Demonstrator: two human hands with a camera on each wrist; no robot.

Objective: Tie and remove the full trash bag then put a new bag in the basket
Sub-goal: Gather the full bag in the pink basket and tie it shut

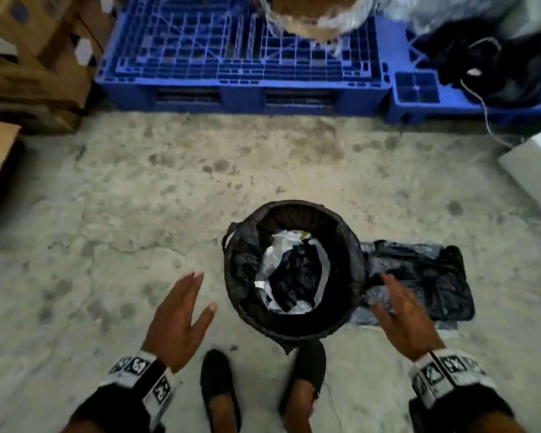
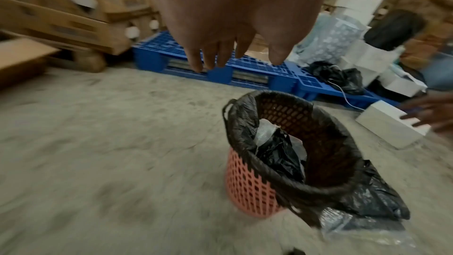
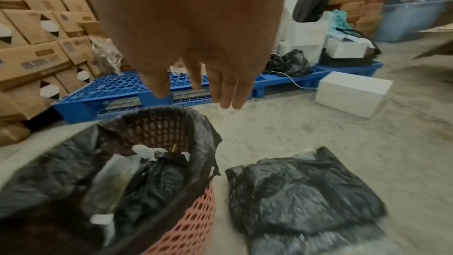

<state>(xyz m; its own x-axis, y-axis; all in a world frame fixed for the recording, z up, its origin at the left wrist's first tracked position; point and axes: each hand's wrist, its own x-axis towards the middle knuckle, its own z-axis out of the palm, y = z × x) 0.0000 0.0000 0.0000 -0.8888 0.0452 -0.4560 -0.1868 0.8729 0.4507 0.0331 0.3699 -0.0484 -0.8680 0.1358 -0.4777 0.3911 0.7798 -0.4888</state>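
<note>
Along the left edge of the head view I see stacked cardboard boxes [image 1: 28,67]. In the lower left, my left hand [image 1: 178,320] hangs above the concrete floor [image 1: 138,189], fingers straight and close together, thumb held out to the side, touching nothing. Across the top centre runs a blue pallet [image 1: 241,67]. Just below centre stands the basket [image 2: 247,183], orange mesh, lined with a black trash bag [image 1: 242,264] whose edge folds over the rim. Crumpled black and white rubbish [image 1: 294,276] fills the inside. The bag is not tied. Two black shoes [image 1: 219,392] show at the bottom centre. Right of the basket, touching its base, a folded black bag [image 1: 425,279] lies flat on the floor. My right hand [image 1: 403,317] hovers over that bag's near edge, fingers straight and slightly spread, holding nothing. A white box [image 1: 531,173] sits at the right edge.
</note>
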